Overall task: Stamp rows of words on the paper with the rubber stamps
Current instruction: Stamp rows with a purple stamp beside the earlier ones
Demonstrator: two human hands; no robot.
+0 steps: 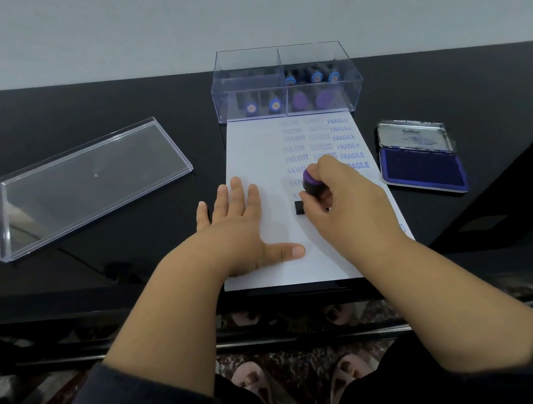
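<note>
At the bottom of the frame, two dark sleeves lead up to bare forearms over the near edge of the black tabletop. The left hand lies flat on the lower left part of the white paper, fingers straight and spread, thumb stretched to the right. Just right of it, the right hand has its fingers curled round a rubber stamp with a purple-capped handle; the stamp's black base touches the paper at mid-sheet, the handle tilted toward the upper left. Above the hands, the paper carries columns of blue stamped words: FAX OUT and SAMPLE on the left, EXPRESS in the middle, FRAGILE on the right, partly hidden by the right hand. To the right of the paper an open ink pad shows its dark blue surface, lid raised behind. At left lies a clear plastic lid. At the top centre, touching the paper's far edge, stands a clear compartmented box with more stamps inside.
</note>
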